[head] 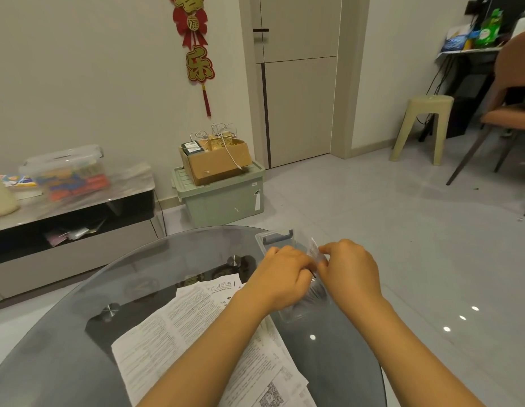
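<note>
Both hands are meeting over the clear box [274,237], which is sitting at the far right part of the glass desk [64,333]. The left hand [280,274] and the right hand [350,268] are each pinching a small see-through packet [314,250] with curled fingertips, holding it tilted just above the box. Its contents are too blurred to tell. The person seems to be either opening the packet or settling it inside. This is best done low over the box, so anything slipping is landing inside, with 2 light pinches near the edges and the forearms clear of the leaflets [179,327] beside it.
</note>
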Tool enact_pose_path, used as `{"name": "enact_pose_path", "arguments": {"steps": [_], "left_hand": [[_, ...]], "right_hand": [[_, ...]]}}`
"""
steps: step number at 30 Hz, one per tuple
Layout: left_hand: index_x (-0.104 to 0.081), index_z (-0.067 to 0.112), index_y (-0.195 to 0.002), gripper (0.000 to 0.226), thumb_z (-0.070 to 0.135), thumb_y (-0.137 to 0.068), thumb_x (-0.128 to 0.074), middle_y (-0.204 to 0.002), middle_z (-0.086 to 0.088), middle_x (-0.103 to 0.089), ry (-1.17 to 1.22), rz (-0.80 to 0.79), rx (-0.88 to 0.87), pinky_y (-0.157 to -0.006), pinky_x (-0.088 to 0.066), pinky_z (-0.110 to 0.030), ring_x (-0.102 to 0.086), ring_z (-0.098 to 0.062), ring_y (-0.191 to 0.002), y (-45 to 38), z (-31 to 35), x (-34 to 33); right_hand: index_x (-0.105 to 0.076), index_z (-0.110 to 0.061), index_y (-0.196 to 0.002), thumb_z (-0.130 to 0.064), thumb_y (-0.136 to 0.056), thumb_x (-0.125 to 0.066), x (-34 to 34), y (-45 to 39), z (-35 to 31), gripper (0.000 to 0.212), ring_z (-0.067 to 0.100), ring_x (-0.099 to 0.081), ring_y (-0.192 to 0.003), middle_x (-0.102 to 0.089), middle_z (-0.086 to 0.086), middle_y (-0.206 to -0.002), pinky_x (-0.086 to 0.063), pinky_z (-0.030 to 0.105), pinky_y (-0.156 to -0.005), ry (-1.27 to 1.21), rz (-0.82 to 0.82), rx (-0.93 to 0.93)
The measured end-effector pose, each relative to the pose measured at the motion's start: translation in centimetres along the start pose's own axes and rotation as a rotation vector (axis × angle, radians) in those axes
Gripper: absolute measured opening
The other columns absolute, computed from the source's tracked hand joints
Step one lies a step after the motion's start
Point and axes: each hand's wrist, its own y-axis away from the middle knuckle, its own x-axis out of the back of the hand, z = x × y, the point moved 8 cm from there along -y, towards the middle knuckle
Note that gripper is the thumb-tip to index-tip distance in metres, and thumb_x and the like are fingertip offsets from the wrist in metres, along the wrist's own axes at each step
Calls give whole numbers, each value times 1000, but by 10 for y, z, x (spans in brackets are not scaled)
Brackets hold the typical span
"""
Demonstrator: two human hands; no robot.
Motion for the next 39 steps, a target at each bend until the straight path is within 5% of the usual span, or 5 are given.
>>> {"name": "enact_pose_path", "arguments": {"steps": [11,17,29,34,39], "left_hand": [[-35,22,-137,46,22,-91,-35,-129,3,-56,128,-29,129,-107,-27,-33,-39,-19,-120,3,-10,-1],[-52,24,-123,53,31,-79,-24,-116,2,-61,51,-31,81,-106,-26,-32,-49,-14,-108,-1,-7,-4],[-54,22,-129,60,33,-81,-19,-135,5,-49,-76,-18,53,-107,-14,-29,-34,-10,-128,0,-5,-1],[-52,24,-130,57,32,-84,-20,-134,8,-48,-56,97,86,-108,-11,-27,-33,-7,-126,25,0,26],[-50,26,-132,58,29,-82,-19,-134,10,-44,-57,170,173,-109,-9,-24,-29,-5,-128,77,0,48]], "right_hand": [[-65,-23,-115,-32,-95,-51,-7,-4,-1,26,20,-57,-93,-50,1,-105,-38,24,-67,9,-90,37],[-69,-18,-106,-20,-93,-50,-6,-3,0,23,24,-56,-93,-51,6,-106,-46,29,-72,-17,-117,24],[-67,-21,-111,-23,-93,-48,-8,0,4,25,21,-55,-95,-54,4,-109,-45,28,-73,-56,-97,46],[-65,-23,-115,-25,-92,-52,1,11,-9,27,18,-45,-109,-55,0,-111,-40,26,-83,-61,-13,176],[-73,-18,-97,-17,-78,-72,7,37,-34,19,21,-54,-91,-62,-1,-91,-39,25,-69,-164,79,389]]}}
